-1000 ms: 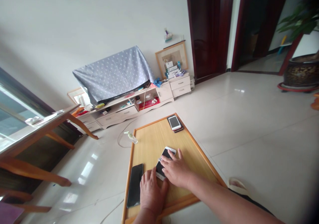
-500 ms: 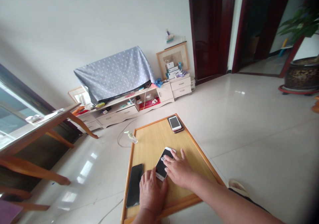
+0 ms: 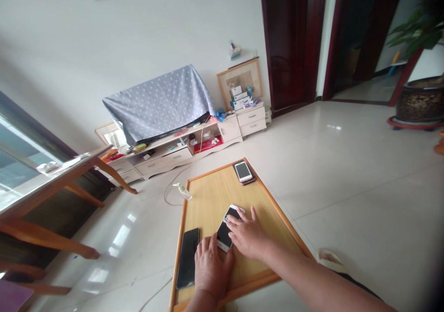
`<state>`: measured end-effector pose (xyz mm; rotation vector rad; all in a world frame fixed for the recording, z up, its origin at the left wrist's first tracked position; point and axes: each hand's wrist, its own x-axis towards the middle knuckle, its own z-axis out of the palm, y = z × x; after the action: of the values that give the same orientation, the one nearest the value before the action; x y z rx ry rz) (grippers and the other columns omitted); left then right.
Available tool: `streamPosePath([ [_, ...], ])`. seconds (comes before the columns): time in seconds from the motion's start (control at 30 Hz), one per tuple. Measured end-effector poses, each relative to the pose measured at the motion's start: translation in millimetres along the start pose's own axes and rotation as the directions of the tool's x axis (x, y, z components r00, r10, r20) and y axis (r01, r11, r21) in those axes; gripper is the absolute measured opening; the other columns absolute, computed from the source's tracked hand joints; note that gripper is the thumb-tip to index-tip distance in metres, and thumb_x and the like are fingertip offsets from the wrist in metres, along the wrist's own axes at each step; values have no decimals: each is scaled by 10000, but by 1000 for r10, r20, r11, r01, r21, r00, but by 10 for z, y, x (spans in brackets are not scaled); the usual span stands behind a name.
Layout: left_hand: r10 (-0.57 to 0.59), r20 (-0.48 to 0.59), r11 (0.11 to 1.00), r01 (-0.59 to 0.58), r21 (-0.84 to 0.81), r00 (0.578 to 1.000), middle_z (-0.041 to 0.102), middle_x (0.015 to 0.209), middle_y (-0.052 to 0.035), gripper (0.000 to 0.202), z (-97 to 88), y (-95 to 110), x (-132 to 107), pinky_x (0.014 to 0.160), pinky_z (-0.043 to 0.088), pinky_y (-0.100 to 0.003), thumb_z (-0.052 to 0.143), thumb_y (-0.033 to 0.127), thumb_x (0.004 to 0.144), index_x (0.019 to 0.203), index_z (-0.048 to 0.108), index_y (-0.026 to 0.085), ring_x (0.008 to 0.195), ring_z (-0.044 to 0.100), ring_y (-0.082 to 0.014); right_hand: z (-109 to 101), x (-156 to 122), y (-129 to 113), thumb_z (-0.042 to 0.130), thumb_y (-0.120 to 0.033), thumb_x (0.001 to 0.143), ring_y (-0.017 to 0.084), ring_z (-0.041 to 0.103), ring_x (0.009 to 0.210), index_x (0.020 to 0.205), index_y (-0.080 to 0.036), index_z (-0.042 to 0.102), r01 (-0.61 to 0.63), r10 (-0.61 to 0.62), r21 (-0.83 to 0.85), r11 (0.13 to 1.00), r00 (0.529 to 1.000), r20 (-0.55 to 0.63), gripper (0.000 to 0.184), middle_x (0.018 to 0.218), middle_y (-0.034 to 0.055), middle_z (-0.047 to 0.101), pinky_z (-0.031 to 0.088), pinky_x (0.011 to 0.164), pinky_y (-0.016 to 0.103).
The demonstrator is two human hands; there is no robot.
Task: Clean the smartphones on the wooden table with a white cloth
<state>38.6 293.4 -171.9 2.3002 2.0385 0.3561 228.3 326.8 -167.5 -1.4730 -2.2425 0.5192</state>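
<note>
A white smartphone point(image 3: 224, 239) with a dark screen lies at a slant on the small wooden table point(image 3: 210, 196). My left hand point(image 3: 211, 265) holds its lower end between thumb and fingers. Over the upper part of the screen is my right hand point(image 3: 247, 232), its fingertips pressing a small crumpled pale wad point(image 3: 226, 219) against the glass; the other fingers are spread. The wad's material is too small to make out. Left of my left hand lies a larger black phone point(image 3: 188, 257).
At the table's far corner a white phone point(image 3: 243, 171) rests on a dark one. A pump bottle point(image 3: 183, 190) stands by the left rim. Beyond are a low cabinet point(image 3: 180, 155) with a cloth-draped object point(image 3: 161, 103), a wooden table point(image 3: 52, 182) at left and a potted plant point(image 3: 419, 101) at right.
Both hands and the white phone stay almost in place. My right fingers and the pale wad have shifted very slightly to the left on the screen.
</note>
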Motion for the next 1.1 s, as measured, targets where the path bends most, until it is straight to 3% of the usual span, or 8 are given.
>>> streamPosePath([
  [0.27,-5,18,1000,4,9,1000,597,1289,-118,573,-49,15,-7,1099,343,-396,551,471,876,1370,536,181,1231,496,-289,-137,-191,89,302,-422,1033,350,168,1530,1503,-327,459,-18,19,-35,999,998,51,504,1595,16,414,-92,1154,730],
  [0.73,-6,28,1000,6,9,1000,595,1301,-129,589,-29,23,7,1109,339,-413,560,478,871,1370,543,168,1245,489,-299,28,203,-33,311,-434,1034,357,174,1522,1473,-308,492,-65,65,-6,998,998,14,492,1589,29,424,-85,1141,743],
  [1.1,-9,34,999,8,35,999,588,1301,-120,576,-45,33,-1,1098,336,-411,548,463,875,1378,529,182,1246,481,-302,-85,-107,152,333,-427,1021,361,142,1533,1508,-319,452,-46,49,-62,997,997,61,512,1608,32,390,-90,1134,756],
])
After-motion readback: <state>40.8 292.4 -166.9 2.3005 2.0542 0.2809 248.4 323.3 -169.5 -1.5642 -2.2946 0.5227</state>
